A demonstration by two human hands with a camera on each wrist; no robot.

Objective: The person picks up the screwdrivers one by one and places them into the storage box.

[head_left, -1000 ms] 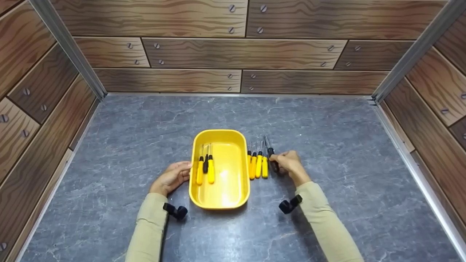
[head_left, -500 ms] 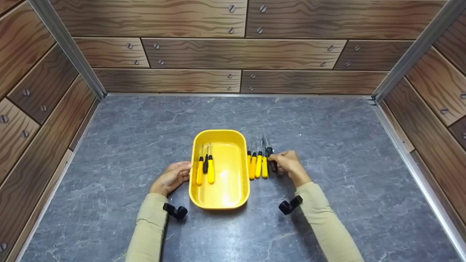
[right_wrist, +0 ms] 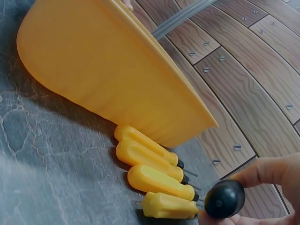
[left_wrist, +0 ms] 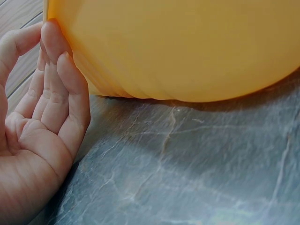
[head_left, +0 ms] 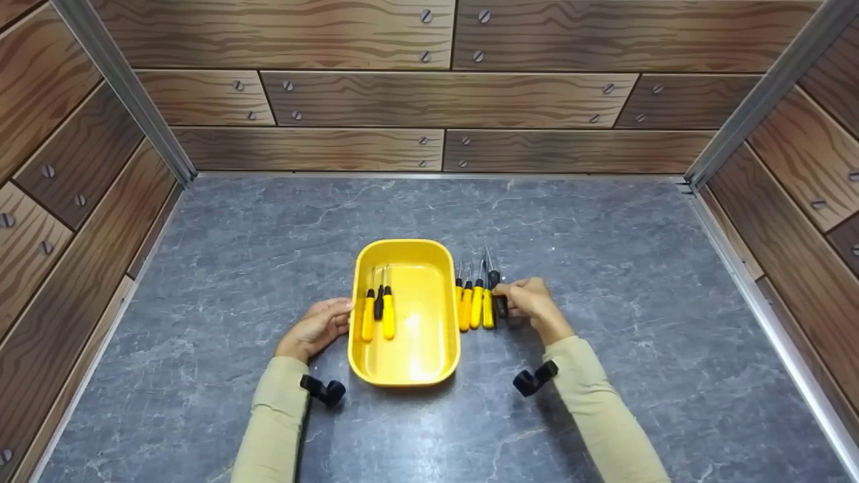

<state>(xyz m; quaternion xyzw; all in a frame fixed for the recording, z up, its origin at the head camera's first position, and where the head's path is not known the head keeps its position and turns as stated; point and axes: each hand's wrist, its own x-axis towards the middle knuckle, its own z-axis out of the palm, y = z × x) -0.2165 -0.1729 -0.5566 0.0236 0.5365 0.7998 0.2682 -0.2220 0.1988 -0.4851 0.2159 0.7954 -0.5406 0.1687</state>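
A yellow plastic box (head_left: 409, 365) stands on the table, with two yellow-handled screwdrivers (head_left: 388, 314) and a small black one (head_left: 379, 304) lying inside along its left. My left hand (head_left: 317, 330) touches the box's left side near the rim; in the left wrist view its fingers (left_wrist: 77, 89) lie fairly straight against the outer wall. To the right of the box my right hand (head_left: 535, 303) pinches a black-handled screwdriver (right_wrist: 225, 199) between thumb and fingers. Beside it lies a row of several yellow and orange screwdrivers (head_left: 476, 308), handles toward me. Part of the black handle is hidden by the fingers.
Grey marbled table surface (head_left: 604, 241) surrounds the box and tools. Wood-patterned walls (head_left: 376, 147) with metal edging (head_left: 772, 322) close off the back and both sides. Black wrist cameras (head_left: 535, 377) sit on both sleeves.
My right hand has shifted the black-handled screwdriver slightly left, closer to the row, and its handle stands straighter. The left hand and the box have stayed put.
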